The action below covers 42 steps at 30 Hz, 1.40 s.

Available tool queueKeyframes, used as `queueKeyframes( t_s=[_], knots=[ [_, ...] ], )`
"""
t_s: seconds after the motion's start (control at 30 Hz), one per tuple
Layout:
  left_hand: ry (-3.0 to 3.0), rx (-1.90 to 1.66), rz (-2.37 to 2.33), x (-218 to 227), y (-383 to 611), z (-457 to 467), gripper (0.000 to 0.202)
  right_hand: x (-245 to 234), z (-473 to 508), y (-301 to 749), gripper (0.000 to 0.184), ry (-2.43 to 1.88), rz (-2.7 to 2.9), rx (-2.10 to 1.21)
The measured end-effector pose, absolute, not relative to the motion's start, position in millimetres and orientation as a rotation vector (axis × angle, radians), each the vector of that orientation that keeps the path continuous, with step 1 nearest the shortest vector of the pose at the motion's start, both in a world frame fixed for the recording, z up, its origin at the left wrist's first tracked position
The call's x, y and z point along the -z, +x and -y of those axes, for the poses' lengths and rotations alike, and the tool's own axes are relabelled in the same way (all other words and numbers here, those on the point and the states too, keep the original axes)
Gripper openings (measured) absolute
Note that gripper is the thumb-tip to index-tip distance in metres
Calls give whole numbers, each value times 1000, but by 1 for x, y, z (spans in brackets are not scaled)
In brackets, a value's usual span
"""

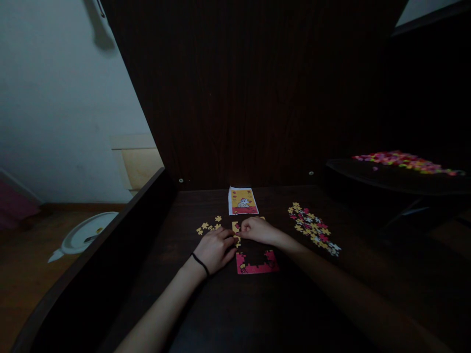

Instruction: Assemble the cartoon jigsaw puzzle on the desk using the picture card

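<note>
A partly joined jigsaw puzzle lies on the dark tabletop, its red lower border (257, 269) in an open U shape. Yellow pieces (238, 242) run up its left side, where both hands meet. My left hand (216, 248), with a black band at the wrist, rests its spread, slightly bent fingers against that side. From the right, my right hand (260, 231) curls its fingers in a pinch on a small jigsaw piece there; the fingers mostly hide it. Just beyond stands a picture card (243, 201) showing a white animal on yellow and red.
Loose yellow pieces (205, 226) lie left of the puzzle. A larger pile of yellow, red and white pieces (312, 226) is to the right. A dark board edge (110, 235) bounds the left side. Bright small items (405, 161) cover a dark stool at far right.
</note>
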State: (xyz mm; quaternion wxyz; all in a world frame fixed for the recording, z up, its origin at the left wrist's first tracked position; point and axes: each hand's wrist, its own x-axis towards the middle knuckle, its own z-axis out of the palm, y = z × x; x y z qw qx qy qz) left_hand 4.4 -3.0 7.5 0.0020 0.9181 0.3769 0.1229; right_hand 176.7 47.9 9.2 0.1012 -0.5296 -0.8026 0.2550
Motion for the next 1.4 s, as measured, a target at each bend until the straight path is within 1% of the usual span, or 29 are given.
queueKeyframes(
  t_s=[0.27,0.43,0.5,0.6,0.87,1.17,1.4],
  knots=[
    [2873,-349,-1206,-10,6,4,18,-14,-46,177,16,-1563,2325,-833],
    [2869,-353,-1218,-8,6,4,19,-12,-48,180,11,-1539,2078,-1195],
    [2869,-365,-1212,-7,6,3,19,-11,-50,181,15,-1483,2035,-1297],
    [2867,-370,-1206,-7,6,3,20,-11,-51,184,21,-1412,2052,-1356],
    [2874,-444,-1198,-2,6,2,19,-12,-51,183,23,-1453,2072,-1324],
    [2870,-471,-1205,1,6,1,19,-10,-53,185,25,-1413,2052,-1391],
    [2861,-487,-1188,0,6,1,20,-7,-55,186,22,-1374,2071,-1397]
  ],
)
